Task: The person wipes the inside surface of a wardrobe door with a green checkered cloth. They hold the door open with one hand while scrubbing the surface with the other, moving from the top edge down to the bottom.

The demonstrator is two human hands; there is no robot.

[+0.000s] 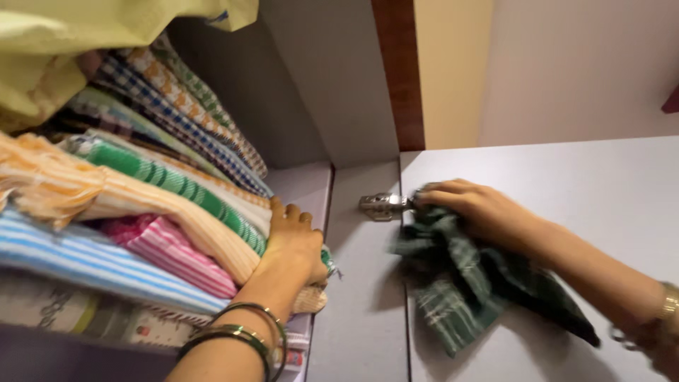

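Note:
My left hand (293, 244) presses flat against the side of a stack of folded cloths (134, 191) on a cupboard shelf; green bangles circle its wrist. The stack holds striped and checked fabrics in green, orange, pink and blue. My right hand (477, 209) grips a dark green checked cloth (460, 283) that hangs against the open grey cupboard door (566, 184), just right of a metal hinge (382, 206). A gold bangle sits on that wrist.
A yellow cloth (92, 35) hangs over the top of the stack. The shelf's grey inner wall (332, 78) stands behind the hinge. A cream wall (453, 71) and brown strip lie beyond the door. Printed packets lie under the stack at lower left.

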